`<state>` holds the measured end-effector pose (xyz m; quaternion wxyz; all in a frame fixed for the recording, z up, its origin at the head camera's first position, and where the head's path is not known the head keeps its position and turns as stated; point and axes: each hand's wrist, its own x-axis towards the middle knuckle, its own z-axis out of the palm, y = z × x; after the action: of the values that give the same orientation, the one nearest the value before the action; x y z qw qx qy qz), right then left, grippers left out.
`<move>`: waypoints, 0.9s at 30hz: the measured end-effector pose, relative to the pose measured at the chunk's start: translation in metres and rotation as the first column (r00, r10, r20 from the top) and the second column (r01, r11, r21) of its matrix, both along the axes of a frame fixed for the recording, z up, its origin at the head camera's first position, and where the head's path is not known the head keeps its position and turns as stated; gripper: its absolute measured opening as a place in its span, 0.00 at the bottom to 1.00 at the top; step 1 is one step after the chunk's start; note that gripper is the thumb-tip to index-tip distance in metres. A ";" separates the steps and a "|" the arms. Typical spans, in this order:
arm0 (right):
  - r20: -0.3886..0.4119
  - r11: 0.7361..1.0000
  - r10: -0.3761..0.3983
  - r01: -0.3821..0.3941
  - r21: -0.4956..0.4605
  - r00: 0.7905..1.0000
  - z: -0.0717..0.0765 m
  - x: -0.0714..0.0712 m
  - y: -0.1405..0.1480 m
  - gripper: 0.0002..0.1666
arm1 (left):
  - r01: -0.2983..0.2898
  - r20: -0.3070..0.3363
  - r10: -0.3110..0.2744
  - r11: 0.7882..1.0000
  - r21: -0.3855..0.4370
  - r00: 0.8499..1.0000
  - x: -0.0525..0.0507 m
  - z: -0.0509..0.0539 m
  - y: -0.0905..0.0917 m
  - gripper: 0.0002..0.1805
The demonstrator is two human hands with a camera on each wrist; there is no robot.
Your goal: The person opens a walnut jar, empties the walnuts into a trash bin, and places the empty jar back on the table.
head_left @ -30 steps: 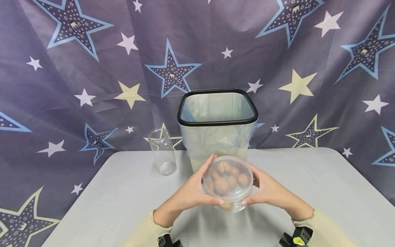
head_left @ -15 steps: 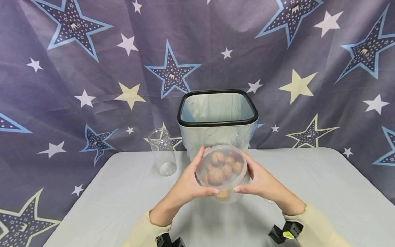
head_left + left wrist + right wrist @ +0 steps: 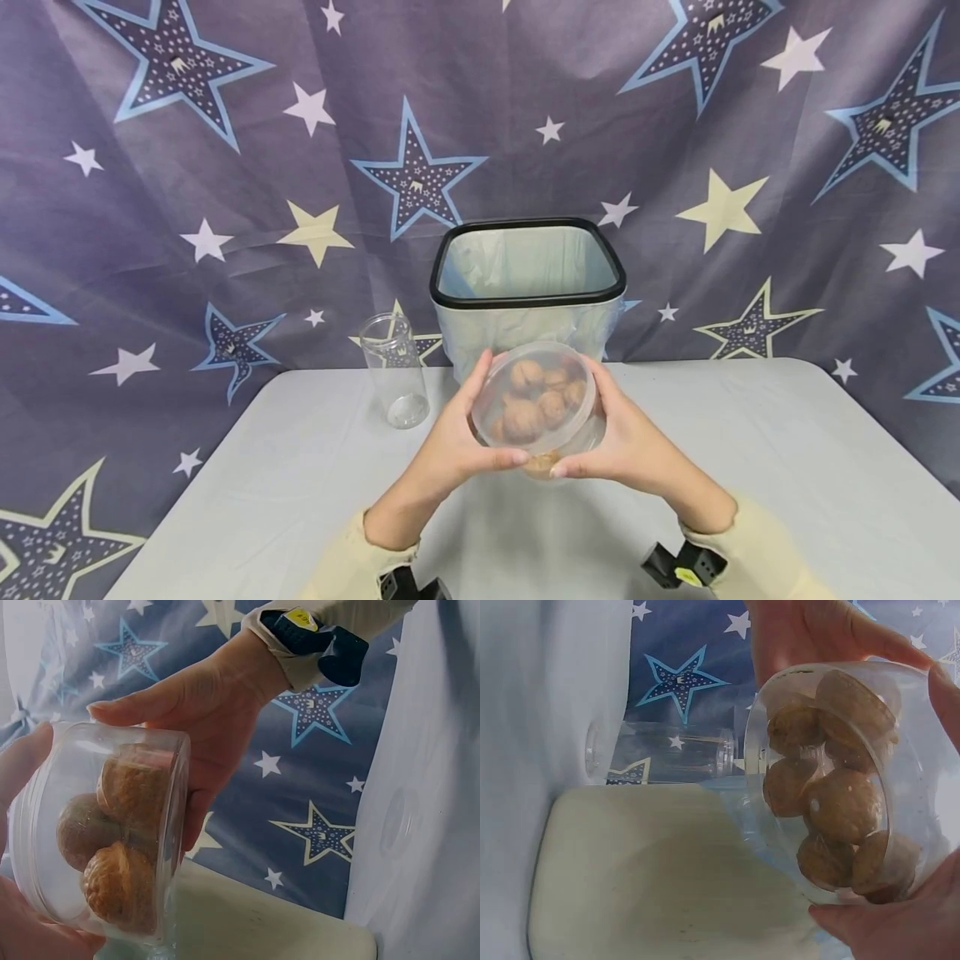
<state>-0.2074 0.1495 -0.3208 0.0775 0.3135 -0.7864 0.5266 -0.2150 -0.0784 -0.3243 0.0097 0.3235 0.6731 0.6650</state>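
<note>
Held up above the desk [image 3: 712, 408], just in front of the bin [image 3: 517, 329]: a round tub [image 3: 79, 772] of clear, glossy plastic, tilted, with its lid [image 3: 534, 393] facing back toward the person. Capped by that lid, a milky, see-through disc with a raised rim all around, hazier than the smooth walls. Inside, walnuts [image 3: 120, 889] in a loose heap: roundish, mid-brown, wrinkled. Softened to tan blurs through the lid; crisper through the side wall, with ridges and furrows readable in the left wrist view. Bunched toward the base there, with bare room between them and the lid. In the right wrist view, packed close behind a clear, curved face of the tub, touching and overlapping, too jumbled for a sure count.

Clamped around the tub from opposite sides, left grip [image 3: 450, 446] and right grip [image 3: 626, 437], both curled firmly on the plastic. Thumbs along the near edge, tips near each other but apart; other fingers toward the far side.

Upright on the desk, to the left of the bin: a tall clear jar [image 3: 397, 375]. Around the bin's mouth, a black rim [image 3: 528, 302]; down its pale outside, a thin bluish liner [image 3: 615, 325]. Behind everything, a purple star-printed cloth [image 3: 300, 50].
</note>
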 end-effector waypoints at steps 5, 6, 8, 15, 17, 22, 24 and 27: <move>-0.024 1.000 -0.017 0.018 0.015 1.000 0.003 0.004 -0.001 0.69 | -0.001 -0.009 0.001 1.000 0.012 1.000 0.003 0.001 0.000 0.71; -0.027 1.000 -0.023 0.023 0.018 0.999 0.003 0.004 -0.001 0.69 | -0.002 -0.007 0.002 1.000 0.012 1.000 0.004 0.001 0.000 0.71; -0.029 0.999 -0.026 0.026 0.021 0.999 0.003 0.004 -0.002 0.68 | -0.006 -0.002 0.006 1.000 0.012 1.000 0.005 0.001 -0.001 0.71; -0.022 1.000 -0.008 0.008 -0.001 1.000 0.000 0.002 -0.002 0.66 | -0.005 0.008 0.005 1.000 0.016 1.000 0.005 -0.002 0.000 0.69; -0.030 1.000 -0.015 0.015 0.002 0.999 -0.001 0.002 -0.002 0.66 | -0.007 0.009 0.007 1.000 0.012 1.000 0.004 -0.003 0.000 0.69; -0.053 0.999 -0.036 0.037 0.017 0.998 -0.005 0.002 -0.001 0.66 | -0.007 -0.003 0.007 1.000 0.010 1.000 0.003 -0.005 0.001 0.69; -0.055 0.999 -0.041 0.042 0.019 0.998 -0.006 0.002 -0.001 0.67 | -0.008 -0.006 0.008 1.000 0.010 1.000 0.003 -0.005 0.002 0.69; -0.059 0.999 -0.046 0.047 0.017 0.997 -0.007 0.003 0.000 0.68 | -0.014 -0.009 0.014 1.000 0.011 1.000 0.003 -0.005 0.004 0.70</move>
<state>-0.2044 0.1496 -0.3281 0.1098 0.3110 -0.7957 0.5081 -0.2118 -0.0745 -0.3294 0.0001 0.3218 0.6718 0.6671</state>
